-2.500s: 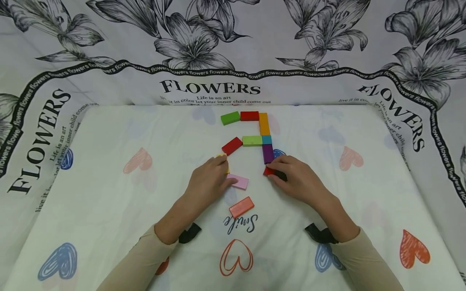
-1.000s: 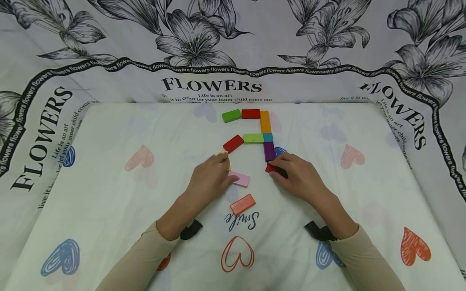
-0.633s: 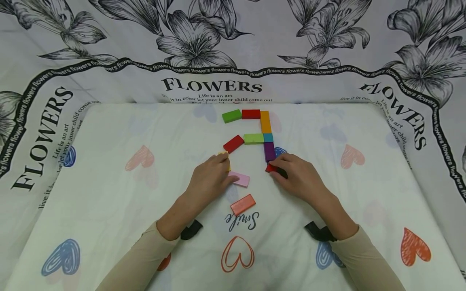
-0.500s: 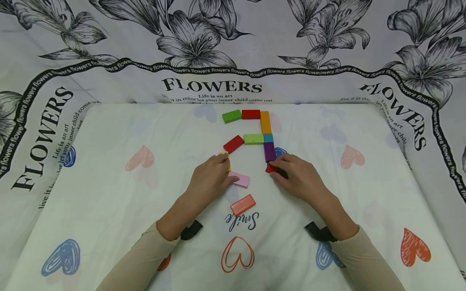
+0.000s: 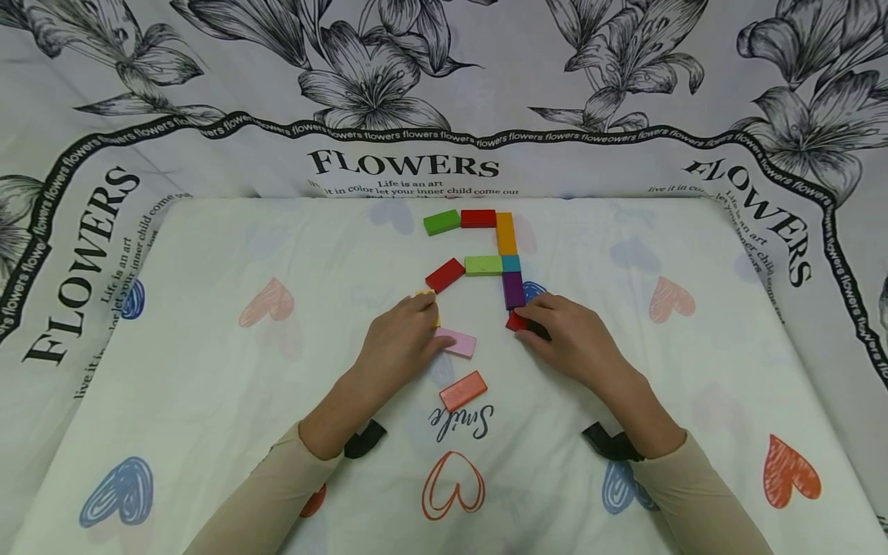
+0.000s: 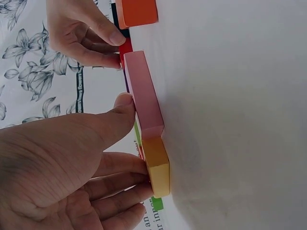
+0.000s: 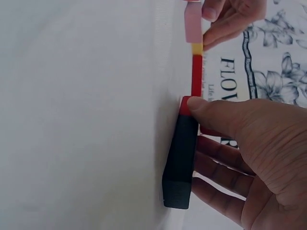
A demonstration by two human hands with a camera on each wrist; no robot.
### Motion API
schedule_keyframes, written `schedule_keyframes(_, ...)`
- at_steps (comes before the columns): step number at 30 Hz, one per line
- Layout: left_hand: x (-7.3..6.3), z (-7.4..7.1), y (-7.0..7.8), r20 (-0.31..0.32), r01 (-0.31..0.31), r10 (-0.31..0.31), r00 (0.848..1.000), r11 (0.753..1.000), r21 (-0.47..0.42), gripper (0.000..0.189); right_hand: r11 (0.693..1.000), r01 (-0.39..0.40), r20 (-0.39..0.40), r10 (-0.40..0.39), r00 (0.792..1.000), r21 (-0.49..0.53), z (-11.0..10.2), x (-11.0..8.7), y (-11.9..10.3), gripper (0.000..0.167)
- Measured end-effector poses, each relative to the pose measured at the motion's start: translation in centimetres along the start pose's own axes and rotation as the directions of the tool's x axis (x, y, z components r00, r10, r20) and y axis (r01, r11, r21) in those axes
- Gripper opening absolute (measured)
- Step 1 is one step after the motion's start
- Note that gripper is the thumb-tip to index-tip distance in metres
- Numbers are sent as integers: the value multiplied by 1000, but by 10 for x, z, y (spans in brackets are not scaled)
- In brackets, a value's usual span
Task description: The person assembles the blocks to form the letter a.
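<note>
In the head view my left hand (image 5: 398, 339) reaches over a yellow block (image 6: 158, 167), hiding most of it from above. Its thumb touches a pink block (image 5: 461, 344), and its fingertips touch the yellow one, as the left wrist view shows. My right hand (image 5: 579, 339) holds a small red block (image 5: 516, 321) between thumb and index finger. Beside that red block, partly under the hand, lies a dark block (image 7: 180, 160); the other right fingers rest along it. A purple block (image 5: 512, 290) meets the red block's far end.
A row of blocks continues away: blue (image 5: 510, 263), light green (image 5: 483, 266), another red (image 5: 445, 274), orange (image 5: 506, 233), a further red (image 5: 479, 219) and green (image 5: 442, 223). A coral block (image 5: 463, 391) lies apart, nearer the body. The tablecloth (image 5: 208, 385) has printed hearts.
The head view has shifted slightly since the oldest frame. Both hands keep their places at the blocks, and the blocks show no visible movement on the cloth.
</note>
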State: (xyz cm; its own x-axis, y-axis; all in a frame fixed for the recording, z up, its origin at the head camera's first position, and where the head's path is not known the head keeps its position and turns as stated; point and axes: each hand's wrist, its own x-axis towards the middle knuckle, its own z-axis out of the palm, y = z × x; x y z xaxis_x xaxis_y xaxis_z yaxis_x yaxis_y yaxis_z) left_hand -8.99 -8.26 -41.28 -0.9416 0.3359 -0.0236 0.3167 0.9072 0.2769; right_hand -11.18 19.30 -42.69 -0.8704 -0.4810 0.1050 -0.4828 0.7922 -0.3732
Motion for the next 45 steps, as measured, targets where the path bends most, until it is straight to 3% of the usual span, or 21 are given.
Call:
schedule_keyframes(5, 0, -1, 0, 16, 6, -6, 1000, 1000, -1, 41, 1000, 10, -7, -10, 1000, -1, -4, -1, -7, 35)
schedule_keyframes(9, 0, -1, 1, 14, 6, -6, 1000, 1000, 8, 43, 992, 99, 1, -99, 995, 73, -7, -5, -20, 33)
schedule_keyframes(16, 1, -2, 1, -2, -13, 13, 1000, 1000, 3, 42, 947, 284, 50, -294, 954, 147, 1, -12, -46, 30)
schedule_keyframes(21, 1, -2, 0, -11, -10, 10, 1000, 1000, 17, 40, 922, 357, 97, -373, 923, 149, 10, -16, -63, 31)
schedule_keyframes(27, 0, -3, -1, -13, -15, 16, 1000, 1000, 22, 40, 916, 385, 173, -400, 900, 114, 17, -18, -71, 30)
schedule_keyframes(31, -1, -3, -2, -14, -11, 11, 1000, 1000, 19, 40, 913, 394, 185, -407, 895, 104, 22, -17, -72, 26)
schedule_keyframes(38, -2, -3, -3, -16, -10, 10, 1000, 1000, 16, 39, 913, 397, 161, -408, 899, 95, 22, -18, -73, 21)
schedule_keyframes(45, -1, -2, -1, 6, -6, 6, 1000, 1000, 21, 42, 924, 376, 144, -382, 913, 68, 14, -18, -64, 30)
